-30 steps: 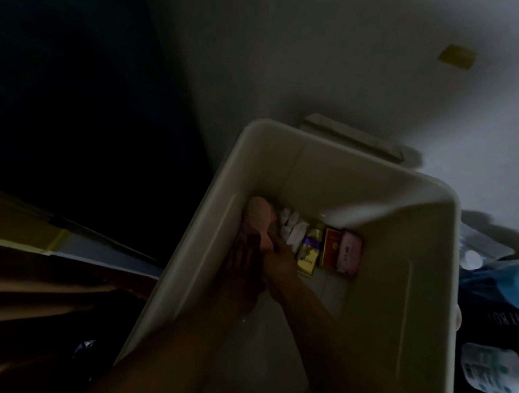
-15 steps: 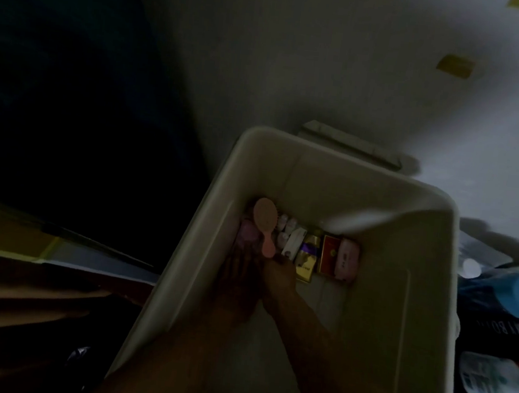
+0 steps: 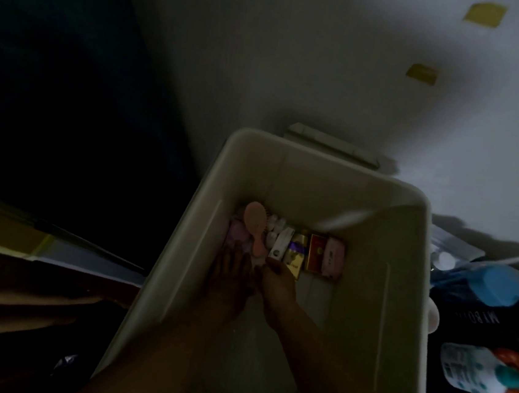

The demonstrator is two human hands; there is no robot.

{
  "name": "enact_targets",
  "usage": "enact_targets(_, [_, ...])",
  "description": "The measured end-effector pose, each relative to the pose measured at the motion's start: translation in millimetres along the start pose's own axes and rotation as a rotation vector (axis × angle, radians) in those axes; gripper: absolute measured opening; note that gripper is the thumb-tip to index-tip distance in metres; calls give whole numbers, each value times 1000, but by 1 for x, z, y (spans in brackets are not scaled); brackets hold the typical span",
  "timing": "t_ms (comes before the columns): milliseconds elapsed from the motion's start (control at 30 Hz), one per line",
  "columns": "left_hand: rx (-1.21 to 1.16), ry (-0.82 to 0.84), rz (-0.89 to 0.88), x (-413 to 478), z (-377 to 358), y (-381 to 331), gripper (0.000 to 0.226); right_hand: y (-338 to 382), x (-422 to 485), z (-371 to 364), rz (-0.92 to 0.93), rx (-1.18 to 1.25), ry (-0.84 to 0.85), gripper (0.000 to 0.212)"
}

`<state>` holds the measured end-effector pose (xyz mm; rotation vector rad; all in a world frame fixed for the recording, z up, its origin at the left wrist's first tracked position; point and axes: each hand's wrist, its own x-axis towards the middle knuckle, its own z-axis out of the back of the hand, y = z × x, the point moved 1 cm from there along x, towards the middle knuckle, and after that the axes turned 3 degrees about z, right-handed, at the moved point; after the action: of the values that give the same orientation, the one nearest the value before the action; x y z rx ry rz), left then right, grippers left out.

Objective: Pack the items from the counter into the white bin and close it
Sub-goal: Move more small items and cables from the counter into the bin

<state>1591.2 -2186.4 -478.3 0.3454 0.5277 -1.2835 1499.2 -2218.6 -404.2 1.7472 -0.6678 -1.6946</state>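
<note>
Left hand [image 3: 230, 276] flat beside brush [image 3: 256, 224] in bin [image 3: 394, 306]; right hand [image 3: 276, 283], grip unreadable. Best to nudge brush snug against boxes [image 3: 316, 253].

The one view comes from a wide-angle camera on the person's head, looking forward and steeply down from close above the white bin [image 3: 323, 187], so the open top of the bin fills the lower middle of the frame. Both forearms come in from the bottom edge and run away from the lens, with the left hand [image 3: 230, 276] and right hand [image 3: 278, 283] near the centre. The wide lens also takes in a pale surface [image 3: 330, 59] beyond the bin, deep shadow to the left and a blue-capped bottle [image 3: 498, 285] at the right edge.
</note>
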Motion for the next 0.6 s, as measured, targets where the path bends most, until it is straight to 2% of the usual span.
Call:
enact_targets(67, [-1, 16, 1, -2, 5, -2, 79, 0, -7, 7, -5, -20, 5, 35])
enact_targets(200, [-64, 14, 20, -11, 25, -9, 79, 4, -22, 17, 49, -129, 45, 39])
enact_targets(600, [-175, -22, -60, -57, 59, -13, 75, 19, -63, 45, 195, -211, 88, 33])
